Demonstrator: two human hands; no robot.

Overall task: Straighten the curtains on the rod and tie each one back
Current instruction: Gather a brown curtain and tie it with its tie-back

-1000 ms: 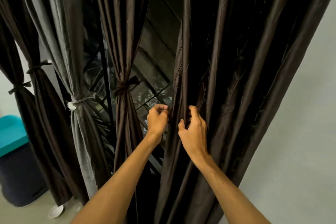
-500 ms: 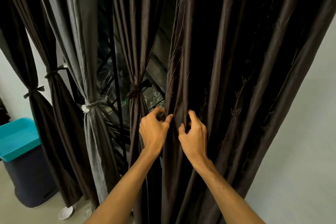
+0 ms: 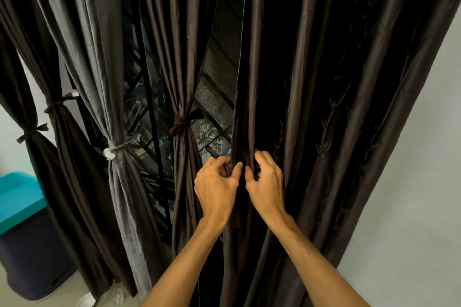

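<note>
A wide dark brown curtain hangs loose on the right, untied. My left hand and my right hand are side by side at its left edge, each pinching folds of the fabric between thumb and curled fingers. To the left hang a narrow brown curtain knotted with a brown tie, a grey curtain bound with a pale tie, and two more tied dark curtains at the far left. The rod is out of view.
A dark window with a metal grille shows between the curtains. A dark bin with a teal lid stands on the floor at lower left. A pale wall lies to the right.
Both hands have stayed on the loose curtain's left edge and drawn closer together, gathering its folds. The view has shifted right, so the tied curtains sit further across the frame.
</note>
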